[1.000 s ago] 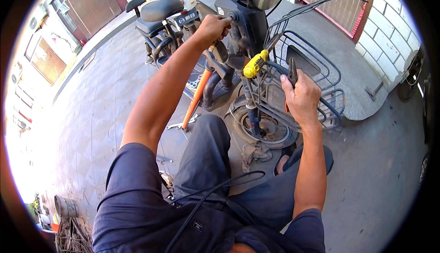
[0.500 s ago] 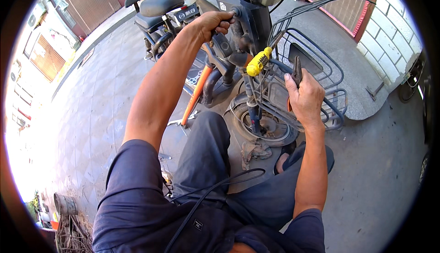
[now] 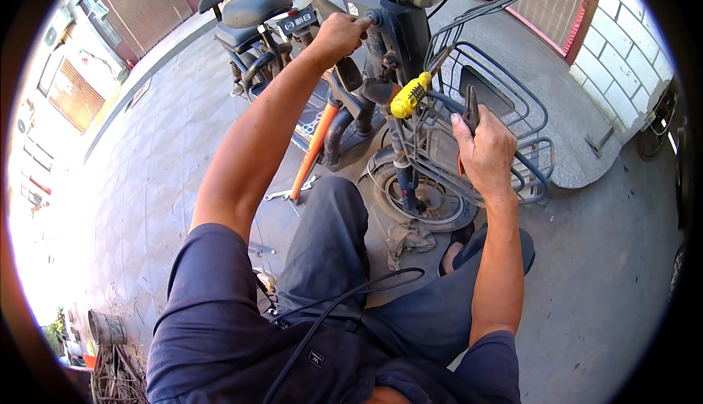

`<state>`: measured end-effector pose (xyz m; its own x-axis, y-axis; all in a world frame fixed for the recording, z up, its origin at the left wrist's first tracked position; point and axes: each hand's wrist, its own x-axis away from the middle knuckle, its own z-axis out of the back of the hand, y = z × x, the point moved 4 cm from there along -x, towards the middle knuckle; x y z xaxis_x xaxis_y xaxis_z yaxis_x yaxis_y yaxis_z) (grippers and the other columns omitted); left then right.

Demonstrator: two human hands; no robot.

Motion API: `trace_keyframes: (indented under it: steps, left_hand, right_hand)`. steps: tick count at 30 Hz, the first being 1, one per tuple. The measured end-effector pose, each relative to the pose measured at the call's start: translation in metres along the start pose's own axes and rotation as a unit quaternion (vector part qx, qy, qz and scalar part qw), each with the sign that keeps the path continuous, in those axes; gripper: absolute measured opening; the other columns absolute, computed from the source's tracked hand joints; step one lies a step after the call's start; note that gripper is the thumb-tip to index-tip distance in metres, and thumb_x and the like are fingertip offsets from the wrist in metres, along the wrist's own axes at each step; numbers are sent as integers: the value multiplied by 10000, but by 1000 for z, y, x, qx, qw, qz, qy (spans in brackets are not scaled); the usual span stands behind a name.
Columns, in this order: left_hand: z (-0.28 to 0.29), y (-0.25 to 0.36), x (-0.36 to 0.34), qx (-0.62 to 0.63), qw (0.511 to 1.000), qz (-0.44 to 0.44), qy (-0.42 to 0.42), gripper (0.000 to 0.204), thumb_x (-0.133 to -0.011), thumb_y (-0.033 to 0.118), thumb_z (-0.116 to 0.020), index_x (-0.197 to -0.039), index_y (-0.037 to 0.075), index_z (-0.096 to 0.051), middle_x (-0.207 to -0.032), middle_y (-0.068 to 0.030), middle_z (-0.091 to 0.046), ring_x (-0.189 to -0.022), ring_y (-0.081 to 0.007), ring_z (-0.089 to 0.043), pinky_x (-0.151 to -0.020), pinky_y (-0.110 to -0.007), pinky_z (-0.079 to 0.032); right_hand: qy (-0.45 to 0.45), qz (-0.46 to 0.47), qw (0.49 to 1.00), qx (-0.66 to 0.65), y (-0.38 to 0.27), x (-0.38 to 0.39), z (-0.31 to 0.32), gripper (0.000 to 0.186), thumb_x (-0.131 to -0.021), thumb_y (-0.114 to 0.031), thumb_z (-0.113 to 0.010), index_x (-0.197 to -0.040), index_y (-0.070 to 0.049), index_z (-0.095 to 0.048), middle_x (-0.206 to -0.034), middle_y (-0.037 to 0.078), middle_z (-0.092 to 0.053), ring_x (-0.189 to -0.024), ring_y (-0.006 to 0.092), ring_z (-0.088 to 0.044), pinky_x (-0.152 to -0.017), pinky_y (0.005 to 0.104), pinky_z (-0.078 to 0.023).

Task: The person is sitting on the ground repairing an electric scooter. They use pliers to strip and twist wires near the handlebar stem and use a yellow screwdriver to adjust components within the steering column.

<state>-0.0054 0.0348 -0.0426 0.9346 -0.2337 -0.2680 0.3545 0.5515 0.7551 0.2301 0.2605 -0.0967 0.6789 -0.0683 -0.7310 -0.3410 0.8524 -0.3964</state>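
My left hand [image 3: 342,36] reaches out to a round black knob-like fitting [image 3: 374,17] on the dark front panel [image 3: 403,27] of an electric scooter. Its fingers are closed at the fitting, and what they pinch is hidden. Beside the wire front basket [image 3: 505,89], my right hand [image 3: 488,148] is wrapped round a pair of pliers [image 3: 471,105], with the dark jaws pointing up and a bit of orange handle showing. A yellow combination lock [image 3: 411,95] hangs between my hands, near the basket. Below it is the scooter's front wheel [image 3: 428,203].
An orange bar [image 3: 315,154] slants down beside the scooter. Wrenches [image 3: 291,190] lie on the paving near my knee, and a rag [image 3: 408,240] lies under the wheel. A black cable [image 3: 322,323] crosses my lap. The scooter's seat [image 3: 258,7] is at the back left.
My left hand has turned at the fitting, so its curled fingers show less. The pliers in my right hand have shifted slightly left.
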Motion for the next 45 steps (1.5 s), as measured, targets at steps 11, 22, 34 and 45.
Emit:
trace_keyframes:
  steps: [11,22,34,45]
  left_hand:
    - [-12,-7,4,527,778,231,-252,306,-1033,290,-518,-834,57,-529,-521,66,-378,-402,-9,-289,-334,-155,-221]
    - [5,14,-7,-300,951,-52,44,508,-924,467,-618,-925,-28,-733,-827,-212,-703,-733,-337,-688,-712,-423,-538]
    - [-7,-4,4,352,907,181,-141,364,-1031,344,-514,-864,24,-556,-544,47,-410,-438,-45,-323,-390,-170,-228]
    - [-10,-3,7,416,870,191,-183,258,-1004,262,-587,-864,47,-565,-572,64,-424,-439,-10,-330,-377,-169,-289]
  right_hand:
    - [0,-4,1000,-7,-1,0,0,235,-902,-212,-676,-808,-25,-569,-671,142,-566,-642,353,-582,-583,452,-431]
    - [-3,1,1000,-4,-2,-1,1,231,-895,-215,-683,-836,-17,-580,-686,147,-578,-664,359,-594,-599,458,-441]
    - [-11,-9,1000,-7,-1,-1,1,240,-890,-215,-687,-830,-13,-573,-678,145,-566,-660,355,-583,-601,457,-433]
    - [1,0,1000,-4,-2,-1,1,235,-890,-205,-688,-812,-19,-568,-659,145,-556,-623,353,-571,-571,451,-428]
